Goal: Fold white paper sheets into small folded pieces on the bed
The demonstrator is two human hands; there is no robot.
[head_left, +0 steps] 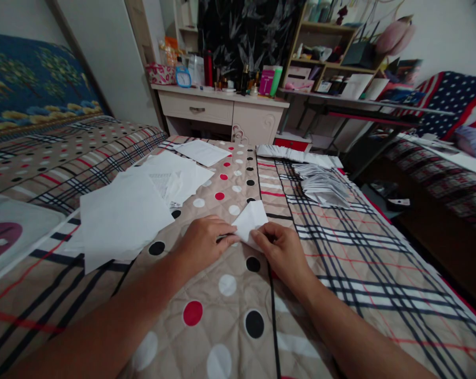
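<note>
Between my hands is a small folded piece of white paper (250, 217), held just above the patterned bedspread (225, 326). My left hand (208, 239) pinches its left corner between thumb and fingers. On the paper's right lower edge, my right hand (281, 245) grips with the thumb on top and the fingers curled underneath. Loose white sheets (123, 210) lie spread in a pile to the left, one of them showing print. Over on the right rests a stack of folded white papers (325, 187), with a long row of folded papers (299, 153) behind it.
A single white sheet (202, 151) lies near the bed's far end. Beyond stands a white dresser (198, 108) with a blue clock (183, 77) and bottles on top. A white bag (36, 218) sits at the far left. Shelves (328, 66) and a narrow desk are at the back right.
</note>
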